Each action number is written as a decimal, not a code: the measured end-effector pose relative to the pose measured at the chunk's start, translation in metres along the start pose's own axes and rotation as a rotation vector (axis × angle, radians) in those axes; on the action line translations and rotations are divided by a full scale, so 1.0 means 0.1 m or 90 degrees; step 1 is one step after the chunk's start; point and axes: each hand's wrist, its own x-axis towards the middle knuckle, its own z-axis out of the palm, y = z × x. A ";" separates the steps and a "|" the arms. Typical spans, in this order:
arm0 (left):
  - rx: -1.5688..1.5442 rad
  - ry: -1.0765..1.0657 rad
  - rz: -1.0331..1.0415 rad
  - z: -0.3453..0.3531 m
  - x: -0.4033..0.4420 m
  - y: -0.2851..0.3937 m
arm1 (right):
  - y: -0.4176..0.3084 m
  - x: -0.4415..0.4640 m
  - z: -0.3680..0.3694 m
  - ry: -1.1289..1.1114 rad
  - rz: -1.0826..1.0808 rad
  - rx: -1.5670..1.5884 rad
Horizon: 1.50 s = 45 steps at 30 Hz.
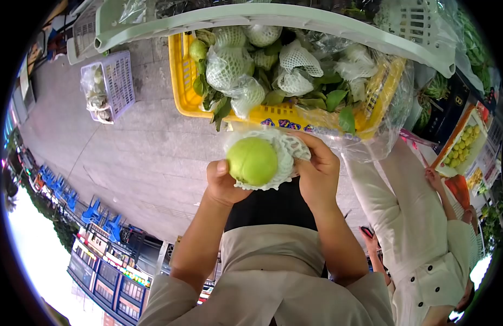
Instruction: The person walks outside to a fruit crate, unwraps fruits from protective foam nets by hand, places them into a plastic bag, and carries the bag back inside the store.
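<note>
Held in front of my body is a round, pale green fruit (252, 161) with a shallow groove, its exact kind not clear. A white foam net sleeve (285, 157) wraps its back and right side. My left hand (224, 182) is closed on the fruit, thumb at its left edge and fingers mostly hidden behind. The sleeve's right end is pinched by my right hand (319, 171). Just beyond my hands stands a yellow crate (182, 87) of net-wrapped fruit (228, 68), loose leaves and clear plastic.
A pale plastic crate edge (273, 15) crosses above the yellow crate. At the left, a lilac basket (121, 84) stands on the paving. Someone in light clothing (420, 233) is close on my right, near a box of small yellow-green fruit (462, 146). Blue chairs (92, 211) stand farther off.
</note>
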 end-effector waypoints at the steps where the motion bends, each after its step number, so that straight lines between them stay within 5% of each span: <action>1: -0.001 -0.001 -0.003 0.01 0.00 0.02 | -0.03 -0.02 -0.03 -0.032 -0.037 -0.033; 5: 0.056 0.045 -0.018 0.10 0.09 0.06 | -0.16 -0.02 -0.13 -0.061 -0.058 -0.091; 7: 0.083 0.075 -0.001 0.12 0.09 0.04 | -0.28 0.04 -0.17 -0.067 -0.144 -0.576; 9: 0.169 0.133 -0.021 0.08 0.09 0.00 | -0.29 0.05 -0.17 -0.070 -0.220 -0.582; 11: 0.176 0.131 -0.015 0.04 0.08 -0.05 | -0.50 0.02 -0.10 -0.245 -0.292 -0.587; 17: 0.284 0.066 0.035 -0.08 0.02 -0.16 | -0.58 0.12 -0.02 -0.341 -0.197 -0.550; 19: 0.341 0.038 0.061 -0.11 -0.03 -0.10 | -0.62 0.18 -0.08 -0.382 -0.031 -0.467; 21: 0.467 0.051 -0.013 -0.05 -0.10 0.00 | -0.37 0.16 -0.18 -0.357 -0.009 -0.381; 23: 0.516 0.118 -0.001 0.11 -0.16 0.00 | -0.20 0.16 -0.24 -0.273 0.129 -0.012; 25: 0.531 0.167 -0.054 0.02 -0.27 -0.02 | -0.18 0.24 -0.23 -0.234 0.079 -0.056; 28: 0.369 0.202 -0.037 -0.14 -0.43 -0.10 | -0.08 0.33 -0.20 -0.194 0.354 0.392; 31: 0.197 0.289 0.065 -0.38 -0.60 -0.22 | -0.04 0.36 -0.25 -0.287 0.410 0.676; 32: 0.119 0.222 0.011 -0.58 -0.71 -0.16 | -0.02 0.34 -0.24 -0.287 0.412 0.676; 37: -0.053 0.116 0.024 -0.44 -1.13 -0.20 | 0.48 -0.03 0.02 -0.203 0.293 0.253; 40: 0.048 0.022 0.043 -0.35 -1.33 -0.26 | 0.62 -0.16 0.11 -0.432 0.094 -0.451; 43: -0.005 0.017 -0.007 -0.46 -1.63 -0.23 | 1.11 -0.39 0.29 -0.352 -0.266 -0.532; 45: 0.021 -0.026 -0.020 -0.57 -1.79 -0.12 | 1.18 -0.47 0.21 -0.404 -0.284 -0.623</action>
